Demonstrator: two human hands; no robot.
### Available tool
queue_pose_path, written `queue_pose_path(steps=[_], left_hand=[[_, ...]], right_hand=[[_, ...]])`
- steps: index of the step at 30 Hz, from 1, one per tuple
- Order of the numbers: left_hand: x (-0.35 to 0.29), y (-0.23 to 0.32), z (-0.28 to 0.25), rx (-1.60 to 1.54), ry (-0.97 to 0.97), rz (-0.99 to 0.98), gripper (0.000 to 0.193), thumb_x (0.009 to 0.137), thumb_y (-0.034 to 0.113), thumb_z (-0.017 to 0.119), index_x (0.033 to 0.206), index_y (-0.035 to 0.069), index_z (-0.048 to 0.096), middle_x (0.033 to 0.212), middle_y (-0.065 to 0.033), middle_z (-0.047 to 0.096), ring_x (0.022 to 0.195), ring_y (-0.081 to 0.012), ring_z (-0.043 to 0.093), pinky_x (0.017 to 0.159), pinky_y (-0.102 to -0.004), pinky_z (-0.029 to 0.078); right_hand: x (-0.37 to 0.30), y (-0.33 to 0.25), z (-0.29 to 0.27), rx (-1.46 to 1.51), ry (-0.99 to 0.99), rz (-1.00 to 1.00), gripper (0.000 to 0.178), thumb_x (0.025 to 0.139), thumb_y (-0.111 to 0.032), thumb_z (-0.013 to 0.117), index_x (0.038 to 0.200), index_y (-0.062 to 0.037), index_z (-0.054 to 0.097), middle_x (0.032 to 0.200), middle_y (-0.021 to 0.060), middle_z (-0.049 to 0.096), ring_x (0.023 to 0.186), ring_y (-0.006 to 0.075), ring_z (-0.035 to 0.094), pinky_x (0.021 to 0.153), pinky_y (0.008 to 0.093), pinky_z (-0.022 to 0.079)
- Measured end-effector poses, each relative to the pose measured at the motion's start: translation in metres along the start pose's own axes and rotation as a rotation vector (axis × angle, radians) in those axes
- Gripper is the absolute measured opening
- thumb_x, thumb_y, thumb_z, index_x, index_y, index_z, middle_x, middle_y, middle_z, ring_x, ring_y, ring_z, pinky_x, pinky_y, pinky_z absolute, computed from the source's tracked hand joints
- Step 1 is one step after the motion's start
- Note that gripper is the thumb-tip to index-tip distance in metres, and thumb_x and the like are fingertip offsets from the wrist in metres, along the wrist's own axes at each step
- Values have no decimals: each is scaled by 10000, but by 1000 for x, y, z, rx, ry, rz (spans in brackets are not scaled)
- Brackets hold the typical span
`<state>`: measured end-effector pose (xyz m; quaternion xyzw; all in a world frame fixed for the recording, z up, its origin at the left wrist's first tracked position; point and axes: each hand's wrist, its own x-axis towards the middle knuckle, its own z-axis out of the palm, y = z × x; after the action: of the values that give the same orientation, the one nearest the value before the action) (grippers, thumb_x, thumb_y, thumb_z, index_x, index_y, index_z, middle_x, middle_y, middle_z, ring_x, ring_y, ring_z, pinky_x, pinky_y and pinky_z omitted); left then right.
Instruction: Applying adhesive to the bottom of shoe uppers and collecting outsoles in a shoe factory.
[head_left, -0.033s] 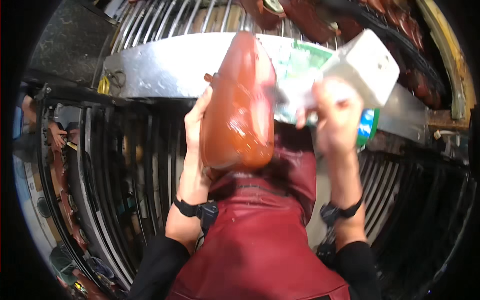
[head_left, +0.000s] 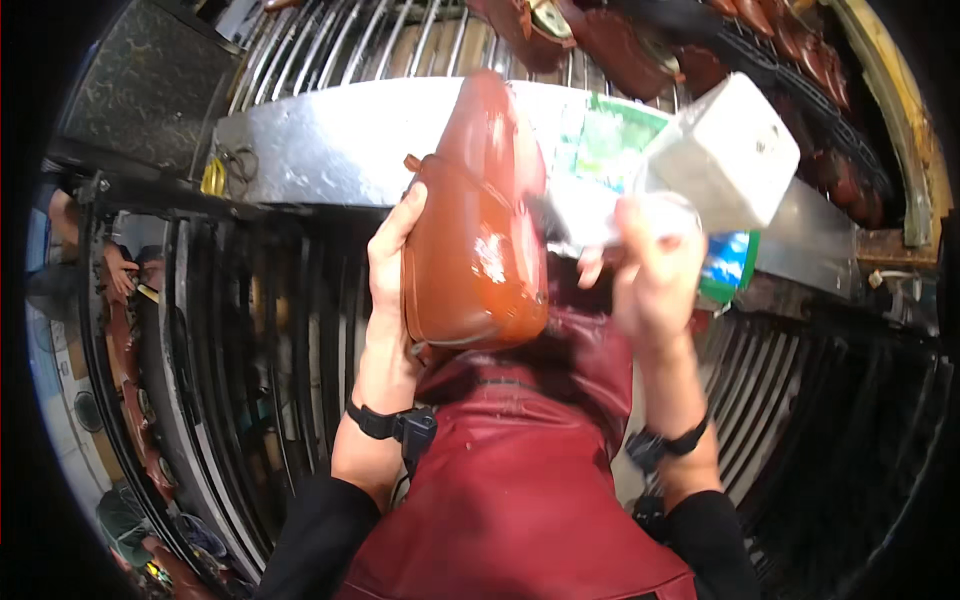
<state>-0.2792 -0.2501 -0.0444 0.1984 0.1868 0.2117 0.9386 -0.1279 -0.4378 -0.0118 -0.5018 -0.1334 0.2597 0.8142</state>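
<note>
My left hand [head_left: 393, 245] grips a glossy brown leather shoe [head_left: 465, 250] by its left side, thumb on the upper. The shoe's toe points away from me and its heel is nearest. A small tab sticks out at its left edge. Opposite, my right hand [head_left: 655, 265] is smeared by motion, its fingers closed round a blurred white tool [head_left: 585, 210]. That tool has a dark tip, close against the shoe's right side; its exact kind is unclear. A white, block-shaped container [head_left: 735, 150] stands just beyond my right hand.
A metal bench top [head_left: 310, 140] runs behind the shoe, with green-and-white packaging [head_left: 620, 130] on it. Yellow-handled scissors [head_left: 215, 175] lie at its left end. More brown shoes [head_left: 620, 50] rest on the far rack bars [head_left: 330, 50]. Another person's hand [head_left: 120, 270] shows at far left.
My right hand has shifted a little nearer to me and to the left, with the white tool. My left hand still grips the shoe, now turned slightly. The whole view has shifted slightly.
</note>
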Motion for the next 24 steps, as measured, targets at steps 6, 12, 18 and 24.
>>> queue_pose_path(steps=[6, 12, 18, 24], left_hand=[[82, 59, 30, 816, 257, 517, 302, 926, 57, 751, 1205, -53, 718, 1057, -100, 758, 888, -179, 733, 842, -311, 587], [270, 153, 55, 1962, 589, 454, 536, 739, 485, 813, 1114, 103, 822, 1080, -207, 787, 1090, -370, 741, 949, -446, 575], [328, 148, 55, 2120, 704, 331, 703, 755, 615, 734, 1251, 117, 761, 1311, -227, 713, 1244, -395, 680, 1042, -508, 539], [106, 143, 6, 1876, 550, 997, 634, 847, 448, 821, 1250, -25, 696, 1150, -245, 742, 1090, -417, 708, 958, -489, 545]], right_hand=[[-24, 9, -12, 189, 271, -9, 180, 1053, -115, 647, 981, 48, 672, 824, 177, 731, 615, 250, 716, 531, 373, 617], [-20, -18, -11, 133, 360, -134, 202, 1071, -152, 624, 984, 28, 599, 838, 202, 715, 641, 258, 710, 527, 377, 621], [-15, -3, -12, 86, 364, -74, 199, 1073, -215, 632, 1013, -26, 617, 859, 143, 717, 628, 232, 693, 501, 332, 578], [-19, 0, -30, 170, 331, 78, 339, 1081, -373, 619, 1269, -91, 636, 965, 34, 708, 680, 103, 617, 511, 213, 451]])
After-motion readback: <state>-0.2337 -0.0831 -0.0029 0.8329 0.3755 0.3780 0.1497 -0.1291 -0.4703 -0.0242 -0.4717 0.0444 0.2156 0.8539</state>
